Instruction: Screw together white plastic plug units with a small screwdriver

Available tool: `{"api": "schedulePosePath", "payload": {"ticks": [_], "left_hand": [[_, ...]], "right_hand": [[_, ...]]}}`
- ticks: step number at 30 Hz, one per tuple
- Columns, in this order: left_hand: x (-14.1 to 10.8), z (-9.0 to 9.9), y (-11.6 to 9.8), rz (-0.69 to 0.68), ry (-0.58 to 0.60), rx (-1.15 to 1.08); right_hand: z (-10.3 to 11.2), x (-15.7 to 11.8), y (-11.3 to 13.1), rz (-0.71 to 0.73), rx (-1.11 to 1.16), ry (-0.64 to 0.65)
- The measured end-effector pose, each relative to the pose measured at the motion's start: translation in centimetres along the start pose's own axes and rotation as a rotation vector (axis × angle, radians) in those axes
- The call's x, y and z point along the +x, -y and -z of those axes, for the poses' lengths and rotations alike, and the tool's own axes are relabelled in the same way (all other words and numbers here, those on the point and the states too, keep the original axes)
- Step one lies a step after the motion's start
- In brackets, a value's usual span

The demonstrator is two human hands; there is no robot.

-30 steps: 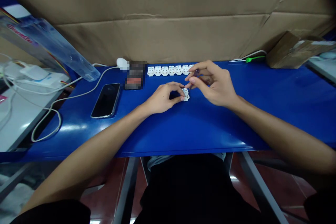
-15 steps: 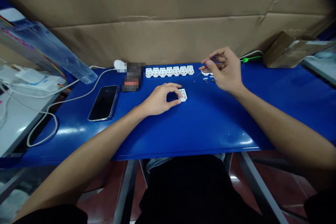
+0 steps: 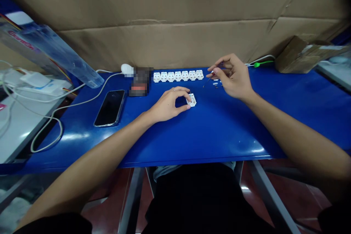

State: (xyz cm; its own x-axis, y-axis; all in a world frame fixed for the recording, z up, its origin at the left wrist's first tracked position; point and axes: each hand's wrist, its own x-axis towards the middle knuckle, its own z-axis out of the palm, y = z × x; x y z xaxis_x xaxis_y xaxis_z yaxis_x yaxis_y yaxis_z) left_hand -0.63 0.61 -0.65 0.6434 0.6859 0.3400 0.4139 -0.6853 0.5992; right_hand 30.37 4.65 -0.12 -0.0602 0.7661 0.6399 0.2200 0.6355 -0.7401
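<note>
My left hand [image 3: 168, 105] grips a small white plastic connector [image 3: 191, 99] between thumb and fingertips, holding it on the blue tabletop [image 3: 219, 131]. My right hand [image 3: 232, 76] pinches a thin small screwdriver [image 3: 210, 78] with a red mark near its shaft, and part of the tool is hidden by my fingers. Several tiny screws and white parts [image 3: 216, 85] lie just below those fingertips. A row of several white connectors [image 3: 178, 76] stands along the table's back edge, to the left of my right hand.
A black smartphone [image 3: 109, 108] lies left of my left hand, beside a white cable [image 3: 60, 126]. A pixelated object [image 3: 140, 82] stands at the back. A transparent plastic sleeve [image 3: 60, 56] leans at far left, and a cardboard parcel [image 3: 298, 56] sits at back right.
My right hand has moved away from the connector, rightward and back, to above the tiny parts, with the screwdriver still in it. My left hand keeps its hold on the connector.
</note>
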Motion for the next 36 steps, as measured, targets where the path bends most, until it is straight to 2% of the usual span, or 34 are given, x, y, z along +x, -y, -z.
{"api": "schedulePosePath", "payload": {"ticks": [8,15,23,36], "left_hand": [[0.3,-0.1,0.3,0.099,-0.212,-0.165],[0.5,0.2,-0.8,0.069,-0.201,-0.208],[0.4,0.0,-1.9,0.052,-0.221,-0.248],[0.4,-0.2,-1.8,0.042,-0.213,-0.294]], "right_hand": [[-1.1,-0.2,4.5,-0.078,0.182,-0.047],[-2.1,-0.9,7.0,-0.133,0.260,-0.028],[-2.2,-1.5,7.4,-0.089,0.166,0.046],[-2.1,-1.3,7.1,-0.075,0.189,0.060]]}}
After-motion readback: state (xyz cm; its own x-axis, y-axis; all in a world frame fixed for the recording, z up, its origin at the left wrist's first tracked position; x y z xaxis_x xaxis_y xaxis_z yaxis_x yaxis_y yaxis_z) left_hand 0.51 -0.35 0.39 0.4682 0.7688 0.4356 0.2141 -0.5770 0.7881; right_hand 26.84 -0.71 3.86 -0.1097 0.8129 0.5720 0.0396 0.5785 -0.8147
